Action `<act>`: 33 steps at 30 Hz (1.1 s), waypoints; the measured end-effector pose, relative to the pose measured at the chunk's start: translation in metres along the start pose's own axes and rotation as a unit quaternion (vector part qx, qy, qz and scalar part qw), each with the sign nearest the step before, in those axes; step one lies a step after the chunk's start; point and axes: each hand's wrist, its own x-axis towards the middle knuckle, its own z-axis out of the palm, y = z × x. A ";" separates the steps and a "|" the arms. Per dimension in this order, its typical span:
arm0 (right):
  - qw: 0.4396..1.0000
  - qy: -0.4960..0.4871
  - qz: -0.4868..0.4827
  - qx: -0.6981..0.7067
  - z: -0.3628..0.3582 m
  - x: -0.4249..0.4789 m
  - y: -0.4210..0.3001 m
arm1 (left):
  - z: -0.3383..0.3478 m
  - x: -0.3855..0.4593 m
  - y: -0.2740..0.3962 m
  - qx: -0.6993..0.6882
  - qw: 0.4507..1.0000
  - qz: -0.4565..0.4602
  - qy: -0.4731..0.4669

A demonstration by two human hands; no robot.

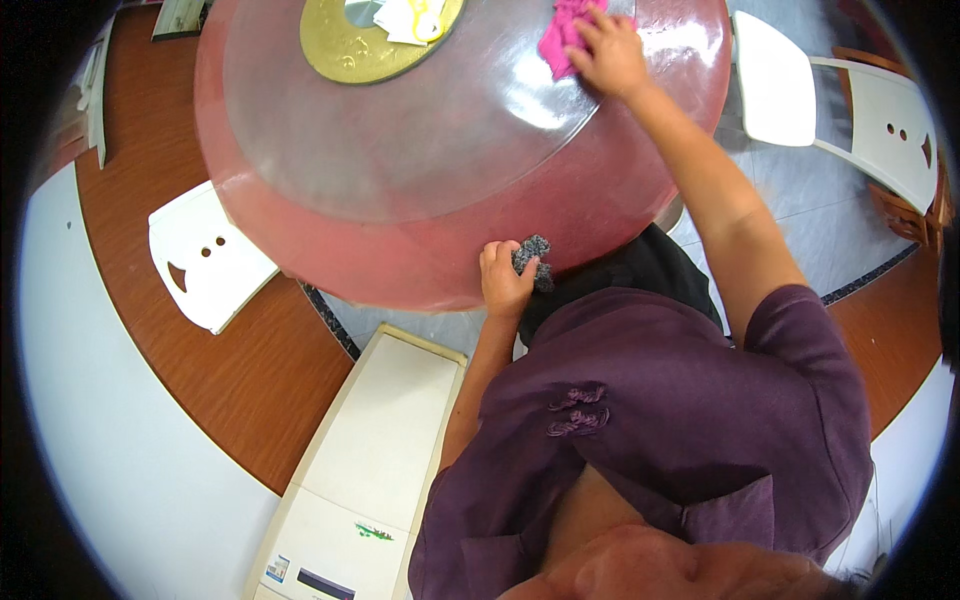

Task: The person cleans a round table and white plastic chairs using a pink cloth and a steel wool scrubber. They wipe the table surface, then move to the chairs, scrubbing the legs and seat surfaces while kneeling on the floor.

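My right hand [611,56] lies over a bright pink cloth [559,45], fingers spread and pressing it onto the round table [360,262]. The cloth is bunched, and its far end runs off the top of the view. At the table's near edge, my left hand [506,279] grips a crumpled dark grey, speckled cloth or scouring pad [534,253] between thumb and fingers. The tabletop is red around its rim, with a shiny, clear-looking round sheet [390,150] over the middle.
A gold turntable [330,56] on the table carries white papers [397,22] and a yellow looped item [427,26]. White chairs stand left [210,255] and right [776,82]. A cream-coloured cabinet-like appliance [375,420] stands close by my left arm.
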 end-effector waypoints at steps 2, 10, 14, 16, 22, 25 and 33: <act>0.992 -0.093 -0.036 0.071 -0.012 -0.019 -0.047 | 0.003 0.002 -0.010 -0.029 1.000 0.005 0.001; 0.916 -0.210 -0.215 0.265 -0.024 -0.084 -0.137 | -0.023 0.075 0.045 -0.119 0.993 -0.010 -0.021; 0.956 -0.152 -0.142 0.205 -0.024 -0.039 -0.089 | -0.032 0.083 0.040 -0.077 0.996 0.012 0.033; 0.984 -0.046 -0.107 0.134 -0.019 -0.009 -0.038 | -0.036 0.082 0.036 -0.087 0.995 -0.010 0.040; 1.000 -0.007 -0.010 0.023 -0.013 -0.007 -0.005 | -0.035 0.073 0.013 -0.112 0.986 -0.052 0.108; 0.996 -0.043 -0.038 0.065 -0.025 -0.033 -0.055 | -0.034 0.085 0.021 -0.135 0.980 -0.054 0.136; 0.948 -0.170 -0.169 0.209 -0.021 -0.039 -0.153 | -0.028 0.117 0.011 0.014 0.989 -0.066 0.135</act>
